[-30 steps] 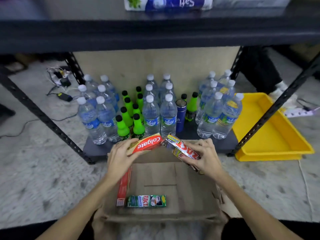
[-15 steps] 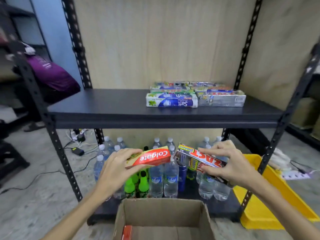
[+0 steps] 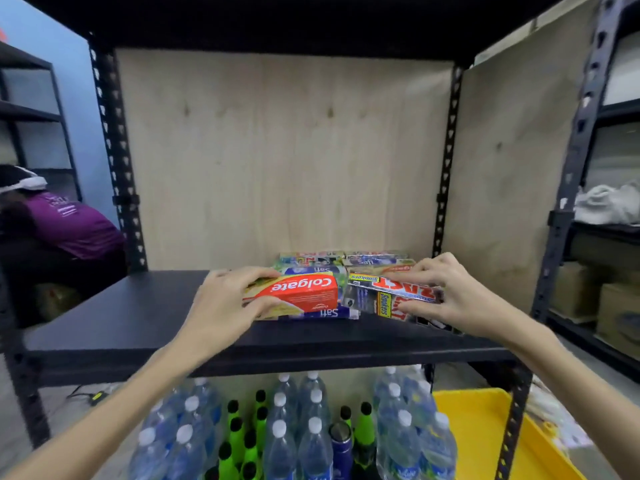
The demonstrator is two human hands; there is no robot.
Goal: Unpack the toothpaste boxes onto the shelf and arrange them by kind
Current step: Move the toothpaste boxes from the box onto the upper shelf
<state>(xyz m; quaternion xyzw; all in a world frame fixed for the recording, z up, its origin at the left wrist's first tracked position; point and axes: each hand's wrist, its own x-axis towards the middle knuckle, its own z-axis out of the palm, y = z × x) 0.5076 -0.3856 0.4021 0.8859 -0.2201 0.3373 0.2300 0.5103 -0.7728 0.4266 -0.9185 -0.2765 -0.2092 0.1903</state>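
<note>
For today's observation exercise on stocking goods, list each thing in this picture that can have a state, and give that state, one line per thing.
Left hand: grips the Colgate box.
Right hand: grips the Zact box.
Colgate box: closed, held over the Safi box.
Zact box: closed, held tilted above the shelf.
Safi box: closed, lying flat on the shelf.
Shelf: partly stocked, boxes grouped right of centre.
Water bottles: capped, upright below.
Green bottles: capped, upright.

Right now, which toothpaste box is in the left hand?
The red Colgate box, gripped by the left hand; the right hand holds the silver Zact box.
</note>
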